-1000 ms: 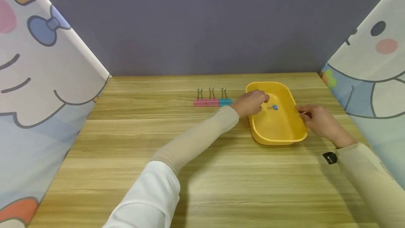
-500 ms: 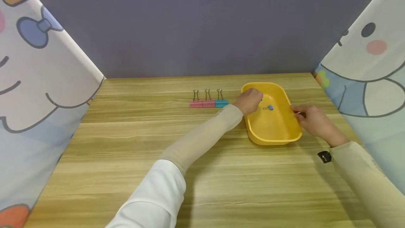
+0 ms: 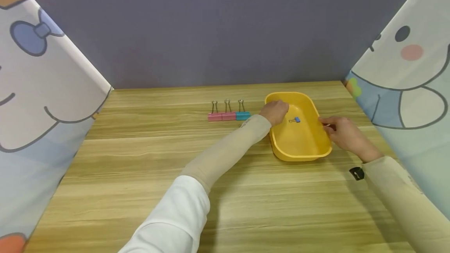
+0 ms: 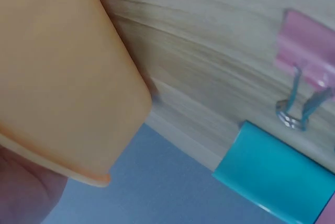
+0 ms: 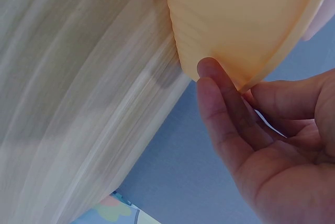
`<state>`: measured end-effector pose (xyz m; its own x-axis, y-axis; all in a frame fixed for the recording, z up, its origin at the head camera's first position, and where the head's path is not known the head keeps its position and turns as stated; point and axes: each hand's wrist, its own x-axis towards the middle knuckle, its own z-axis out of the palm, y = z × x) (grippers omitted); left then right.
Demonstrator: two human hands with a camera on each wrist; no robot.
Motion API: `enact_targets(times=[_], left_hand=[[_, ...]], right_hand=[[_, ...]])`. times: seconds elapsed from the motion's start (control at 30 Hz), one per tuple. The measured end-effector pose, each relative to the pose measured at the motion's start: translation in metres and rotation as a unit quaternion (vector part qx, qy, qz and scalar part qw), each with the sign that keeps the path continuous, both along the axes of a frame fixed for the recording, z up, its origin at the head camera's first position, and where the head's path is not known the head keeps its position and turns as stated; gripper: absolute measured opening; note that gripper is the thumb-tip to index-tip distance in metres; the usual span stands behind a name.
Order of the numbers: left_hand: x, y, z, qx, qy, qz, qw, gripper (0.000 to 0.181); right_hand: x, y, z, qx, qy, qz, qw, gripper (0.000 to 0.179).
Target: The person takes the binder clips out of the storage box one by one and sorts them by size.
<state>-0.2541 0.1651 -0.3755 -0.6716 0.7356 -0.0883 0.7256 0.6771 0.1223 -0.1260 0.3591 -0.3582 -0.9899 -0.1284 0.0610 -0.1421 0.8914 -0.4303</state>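
In the head view, a yellow plastic tray (image 3: 299, 143) stands at the right of the table. A small blue binder clip (image 3: 297, 120) lies flat on its floor. My left hand (image 3: 275, 112) reaches over the tray's left side, curled knuckles up and just left of the clip. Its fingertips are hidden, so whatever they hold or touch cannot be seen; the left wrist view shows only part of the hand behind the rim. My right hand (image 3: 346, 134) grips the tray's right rim. The right wrist view shows its fingers (image 5: 214, 101) against the outer wall.
Left of the tray, two pink binder clips (image 3: 222, 116) and a teal binder clip (image 3: 243, 116) stand side by side on the wooden table (image 3: 147, 167), handles towards the back. A grey panel (image 3: 225, 30) rises behind. Cartoon-printed sheets (image 3: 404, 69) flank both sides.
The whole head view has shifted, so things appear farther left. My left fingers, stretched out earlier, are now curled lower into the tray. My right hand stays on the rim.
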Motion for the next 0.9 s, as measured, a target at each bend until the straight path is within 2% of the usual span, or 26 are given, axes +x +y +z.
enact_targets(times=[0.13,0.3,0.53,0.67,0.9], left_hand=[[-0.001,0.004,-0.003,-0.014,0.002,-0.011,0.9998,0.014],[-0.002,0.009,-0.006,-0.018,-0.007,-0.002,0.9998,0.013],[-0.005,0.012,-0.010,-0.027,0.001,0.001,0.9996,0.012],[-0.007,0.011,-0.009,-0.022,0.002,-0.001,0.9998,0.013],[-0.009,0.009,-0.005,-0.013,0.021,0.017,0.9996,0.015]], right_hand=[[0.000,-0.001,0.000,0.002,-0.004,-0.001,1.0000,0.033],[0.000,-0.001,0.000,0.004,-0.009,-0.003,1.0000,0.033],[-0.001,-0.001,0.000,-0.001,-0.012,-0.005,0.9999,0.033],[-0.001,-0.002,0.000,-0.004,-0.015,-0.006,0.9999,0.033],[0.000,-0.003,0.001,0.001,-0.014,-0.007,0.9999,0.033]])
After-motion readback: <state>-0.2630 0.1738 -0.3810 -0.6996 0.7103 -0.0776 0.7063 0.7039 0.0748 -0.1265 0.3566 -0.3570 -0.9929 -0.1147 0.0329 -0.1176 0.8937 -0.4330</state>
